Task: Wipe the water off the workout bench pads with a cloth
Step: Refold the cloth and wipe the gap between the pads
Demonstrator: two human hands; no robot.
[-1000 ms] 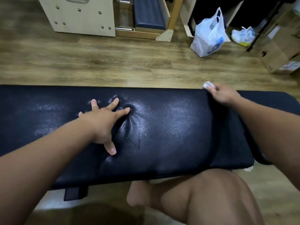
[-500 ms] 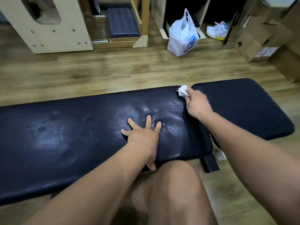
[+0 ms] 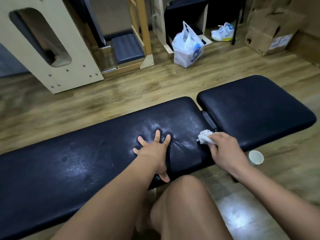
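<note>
Grips crumpled white cloth in curled fingers of right hand, wad protruding onto right end of long bench pad, and presses left hand flat, fingers spread, on that pad's wet middle.

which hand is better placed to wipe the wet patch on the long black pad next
Right, probably. The right hand grips the crumpled white cloth, resting on the long black padded bench cushion beside the wet sheen. The left hand lies flat on it, fingers spread, holding nothing.
</note>
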